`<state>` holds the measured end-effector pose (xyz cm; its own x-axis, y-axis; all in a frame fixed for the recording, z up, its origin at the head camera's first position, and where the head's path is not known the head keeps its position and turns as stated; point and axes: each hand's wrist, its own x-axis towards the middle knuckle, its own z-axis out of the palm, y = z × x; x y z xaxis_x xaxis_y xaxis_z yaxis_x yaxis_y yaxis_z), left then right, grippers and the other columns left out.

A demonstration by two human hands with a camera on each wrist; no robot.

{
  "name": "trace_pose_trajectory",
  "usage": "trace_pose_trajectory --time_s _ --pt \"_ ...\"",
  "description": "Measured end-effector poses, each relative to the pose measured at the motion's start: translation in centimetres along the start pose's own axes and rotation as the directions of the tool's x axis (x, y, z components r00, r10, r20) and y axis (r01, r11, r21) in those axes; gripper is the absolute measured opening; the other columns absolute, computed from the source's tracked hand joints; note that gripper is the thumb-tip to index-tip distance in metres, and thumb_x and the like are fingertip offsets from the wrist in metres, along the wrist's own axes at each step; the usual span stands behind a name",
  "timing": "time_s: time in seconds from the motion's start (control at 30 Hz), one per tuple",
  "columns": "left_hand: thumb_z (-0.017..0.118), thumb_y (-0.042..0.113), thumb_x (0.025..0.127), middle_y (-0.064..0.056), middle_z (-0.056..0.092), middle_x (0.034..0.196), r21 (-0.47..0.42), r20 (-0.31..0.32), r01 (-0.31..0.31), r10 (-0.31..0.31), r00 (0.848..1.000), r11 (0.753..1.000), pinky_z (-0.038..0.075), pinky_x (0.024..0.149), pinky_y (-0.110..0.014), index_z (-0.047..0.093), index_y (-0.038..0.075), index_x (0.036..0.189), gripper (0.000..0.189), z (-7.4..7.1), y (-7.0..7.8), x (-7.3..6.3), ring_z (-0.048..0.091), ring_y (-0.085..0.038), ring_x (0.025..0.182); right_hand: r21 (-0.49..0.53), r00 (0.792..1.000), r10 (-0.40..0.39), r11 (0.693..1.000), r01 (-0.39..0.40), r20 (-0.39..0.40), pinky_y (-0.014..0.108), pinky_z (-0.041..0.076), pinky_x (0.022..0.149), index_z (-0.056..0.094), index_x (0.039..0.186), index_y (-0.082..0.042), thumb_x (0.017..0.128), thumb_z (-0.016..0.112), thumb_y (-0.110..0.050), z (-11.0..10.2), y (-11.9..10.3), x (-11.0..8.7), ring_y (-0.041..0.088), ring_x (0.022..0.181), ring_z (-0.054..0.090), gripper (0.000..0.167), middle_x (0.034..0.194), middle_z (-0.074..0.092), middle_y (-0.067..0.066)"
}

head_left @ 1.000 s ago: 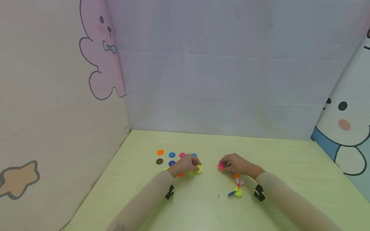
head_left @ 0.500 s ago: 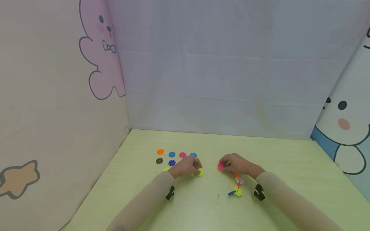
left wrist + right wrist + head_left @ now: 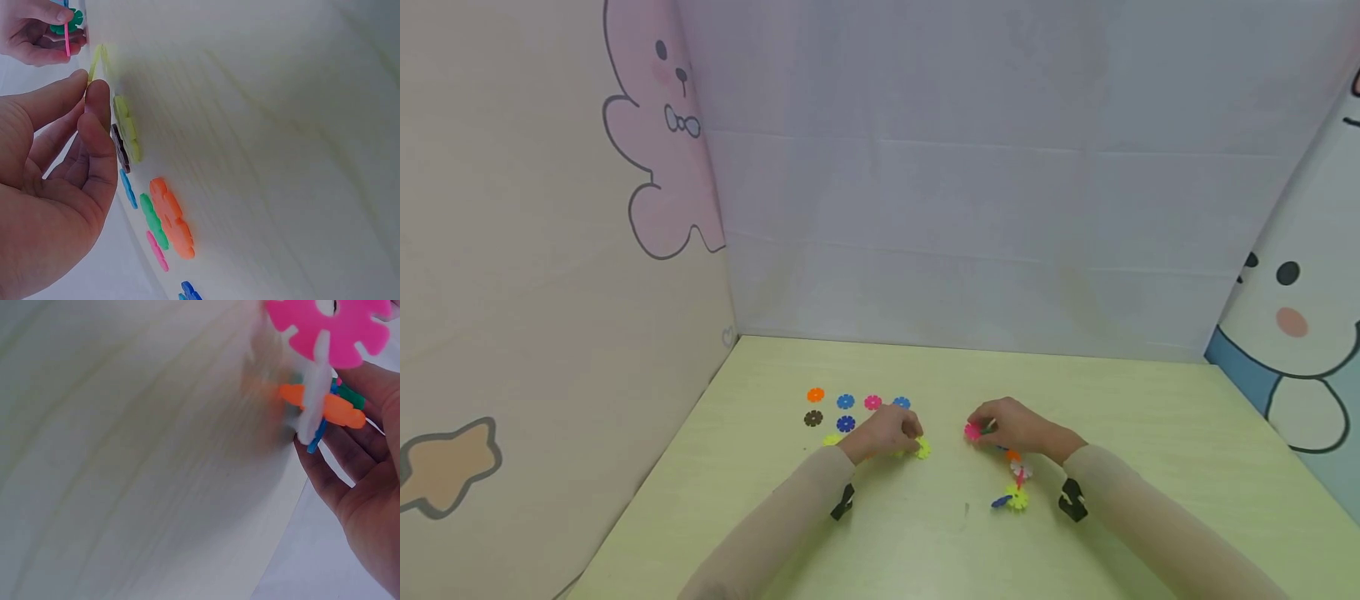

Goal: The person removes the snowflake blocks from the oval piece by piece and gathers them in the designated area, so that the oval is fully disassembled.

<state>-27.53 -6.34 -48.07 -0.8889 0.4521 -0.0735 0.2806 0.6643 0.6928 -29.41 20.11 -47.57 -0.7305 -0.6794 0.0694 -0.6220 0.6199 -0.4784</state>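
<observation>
My left hand (image 3: 886,432) pinches a yellow notched flower-shaped disc (image 3: 923,448) by its edge between thumb and index finger. The left wrist view shows that disc (image 3: 94,64) nearly edge-on, close over the table, beside a second yellow disc (image 3: 128,128). My right hand (image 3: 1017,427) grips one end of a chain of interlocked discs, near a pink disc (image 3: 972,432) and a green disc (image 3: 76,21). From there the chain trails toward me through orange and white (image 3: 1022,471) discs to a yellow disc (image 3: 1018,498) and a dark blue disc (image 3: 1002,502). My right fingers hide part of it.
Loose discs lie in rows left of my left hand, among them orange (image 3: 816,395), brown (image 3: 813,418), blue (image 3: 846,402) and pink (image 3: 872,402). My left hand covers some of them. The pale table (image 3: 1075,392) meets cloth-covered walls at the back and sides.
The yellow disc in my left hand has come down slightly toward me and to the right, mostly in the first half second. My right hand and the chain stay in place.
</observation>
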Motion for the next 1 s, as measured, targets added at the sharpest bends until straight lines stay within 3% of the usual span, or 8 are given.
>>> trace_pose_trajectory --time_s 0.23,0.37,0.57,0.73,1.0 --pt "0.070 0.011 0.085 0.004 0.062 0.085 0.032 -0.039 0.017 -0.016 0.999 0.999 0.049 0.071 -0.026 0.069 0.009 0.092 0.007 -0.3 0.4 0.3 0.055 -0.012 0.080 0.006 1.000 -0.003 1.000 0.003 0.005 0.030 0.052 0.075 0.067 0.105 -0.002 0.083 0.073 -0.012 0.0 0.0 0.0 0.016 0.087 0.063 0.025 0.095 0.065 -0.002" --pt "0.067 0.013 0.088 0.004 0.061 0.080 0.002 -0.055 0.031 -0.031 0.998 1.000 0.047 0.065 -0.025 0.067 0.009 0.088 0.004 0.0 1.2 0.5 0.057 -0.012 0.073 0.017 1.000 -0.004 1.000 0.004 0.004 0.031 0.052 0.076 0.067 0.104 -0.003 0.083 0.073 -0.013 -0.1 0.2 0.1 0.016 0.087 0.063 0.025 0.095 0.065 -0.002" --pt "0.065 0.015 0.089 0.001 0.064 0.073 -0.078 -0.086 0.068 -0.075 0.993 0.995 0.044 0.054 -0.022 0.068 0.008 0.084 0.009 1.3 2.7 1.1 0.062 -0.011 0.063 0.009 0.999 -0.043 0.999 0.043 -0.023 0.031 0.052 0.074 0.068 0.103 -0.002 0.083 0.073 -0.014 0.0 0.5 0.0 0.014 0.086 0.062 0.024 0.094 0.065 -0.003" --pt "0.065 0.016 0.089 0.000 0.065 0.070 -0.146 -0.081 0.098 -0.110 0.991 0.984 0.045 0.054 -0.021 0.068 0.005 0.084 0.012 2.6 3.7 1.6 0.062 -0.012 0.060 0.018 0.997 -0.067 0.998 0.068 -0.038 0.030 0.052 0.072 0.068 0.102 -0.003 0.083 0.073 -0.015 0.2 0.5 -0.1 0.013 0.085 0.063 0.022 0.093 0.066 -0.004" --pt "0.066 0.019 0.089 -0.002 0.064 0.062 -0.116 -0.088 0.124 -0.134 0.987 0.985 0.046 0.054 -0.023 0.067 0.005 0.079 0.017 4.0 4.8 2.0 0.059 -0.012 0.058 0.020 1.000 -0.021 1.000 0.021 -0.016 0.029 0.052 0.075 0.068 0.101 -0.008 0.083 0.073 -0.014 0.1 0.4 0.2 0.015 0.087 0.064 0.020 0.093 0.066 -0.007"
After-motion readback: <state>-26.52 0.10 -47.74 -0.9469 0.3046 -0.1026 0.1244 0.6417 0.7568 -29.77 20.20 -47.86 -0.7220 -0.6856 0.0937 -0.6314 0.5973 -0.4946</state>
